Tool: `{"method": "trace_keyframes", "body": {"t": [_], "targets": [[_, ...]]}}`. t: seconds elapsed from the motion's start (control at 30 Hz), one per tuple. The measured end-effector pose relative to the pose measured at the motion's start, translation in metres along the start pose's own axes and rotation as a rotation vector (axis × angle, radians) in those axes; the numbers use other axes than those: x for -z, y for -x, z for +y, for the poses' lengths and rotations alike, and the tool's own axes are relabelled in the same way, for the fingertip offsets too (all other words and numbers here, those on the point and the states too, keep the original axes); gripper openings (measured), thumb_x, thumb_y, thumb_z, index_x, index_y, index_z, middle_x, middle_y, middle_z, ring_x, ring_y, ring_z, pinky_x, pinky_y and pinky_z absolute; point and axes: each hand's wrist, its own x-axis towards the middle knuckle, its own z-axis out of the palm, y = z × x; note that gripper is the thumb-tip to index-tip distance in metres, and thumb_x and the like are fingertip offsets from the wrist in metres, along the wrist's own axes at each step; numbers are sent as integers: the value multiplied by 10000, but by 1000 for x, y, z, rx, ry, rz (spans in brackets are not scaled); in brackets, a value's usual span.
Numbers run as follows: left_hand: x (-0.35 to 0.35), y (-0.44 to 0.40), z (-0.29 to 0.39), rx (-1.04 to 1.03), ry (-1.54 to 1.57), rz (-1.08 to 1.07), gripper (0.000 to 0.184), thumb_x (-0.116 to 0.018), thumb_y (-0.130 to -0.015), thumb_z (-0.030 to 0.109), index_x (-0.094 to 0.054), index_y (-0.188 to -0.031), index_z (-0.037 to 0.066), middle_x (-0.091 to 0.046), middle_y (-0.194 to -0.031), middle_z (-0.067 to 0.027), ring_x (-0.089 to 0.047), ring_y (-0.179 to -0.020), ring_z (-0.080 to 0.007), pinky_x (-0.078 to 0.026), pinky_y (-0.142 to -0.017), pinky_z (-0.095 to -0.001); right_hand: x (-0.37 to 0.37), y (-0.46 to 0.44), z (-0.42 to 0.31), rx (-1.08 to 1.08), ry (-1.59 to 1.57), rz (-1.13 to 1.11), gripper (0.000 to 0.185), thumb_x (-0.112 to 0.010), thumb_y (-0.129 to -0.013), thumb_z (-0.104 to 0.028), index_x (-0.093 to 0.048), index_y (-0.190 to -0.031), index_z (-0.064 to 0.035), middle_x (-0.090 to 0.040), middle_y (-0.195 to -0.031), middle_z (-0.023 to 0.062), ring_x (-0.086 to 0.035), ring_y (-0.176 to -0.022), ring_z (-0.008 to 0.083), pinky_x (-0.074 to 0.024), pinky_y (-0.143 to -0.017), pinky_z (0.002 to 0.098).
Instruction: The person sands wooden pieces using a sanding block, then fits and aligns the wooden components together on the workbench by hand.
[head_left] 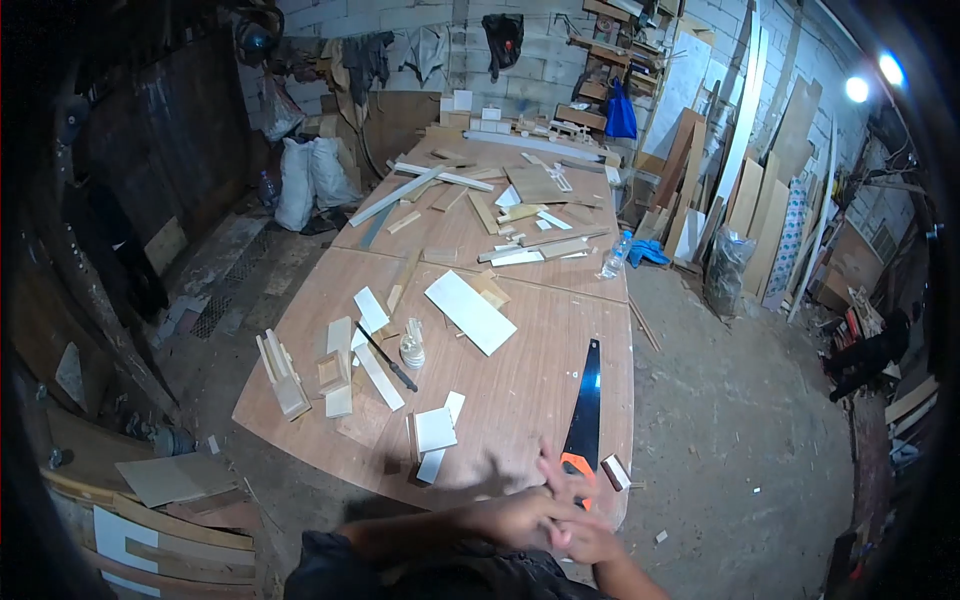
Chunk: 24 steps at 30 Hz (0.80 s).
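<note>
My left hand (pixel 517 516) and my right hand (pixel 587 541) meet just over the near edge of the wooden table (pixel 520 400). They overlap and touch each other, fingers stretched and spread across one another, somewhat blurred. No object shows in either hand. Right beside them lies a handsaw (pixel 584 405), its dark blade pointing away and its orange handle partly covered by my fingers. A small wood block with a white face (pixel 616 473) sits to the right of the handle. Left of my hands is a white square board piece (pixel 434 430) on other offcuts.
A white rectangular board (pixel 471 312), a clear jar (pixel 412 345) and a thin dark tool (pixel 388 358) lie mid-table. Several wood strips (pixel 400 195) cover the far end. A plastic bottle (pixel 616 256) stands at the right edge. Planks (pixel 745 195) lean on the wall.
</note>
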Motion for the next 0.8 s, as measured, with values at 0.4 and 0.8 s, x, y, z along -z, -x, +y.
{"method": "trace_keyframes", "body": {"t": [0.4, 0.8], "targets": [[-126, 46, 44, 762, 615, 512, 833, -248, -1013, 618, -613, -525, 50, -580, -675, -52, -521, -764, -157, -405, -786, -293, -30, 87, 10, -429, 48, -1001, 456, -631, -897, -297, -588, -1204, 37, -633, -1086, 258, -591, -1115, 343, -306, -1089, 418], [-171, 66, 75, 512, 125, 949, 582, -287, -1058, 487, -535, -1277, 8, -574, -1242, -126, -589, -1074, -200, -452, -946, -362, -121, 104, 57, -182, 60, -41, 277, -656, -817, -81, -533, -1058, -21, -579, -987, 146, -593, -939, 286, -480, -799, 391]]}}
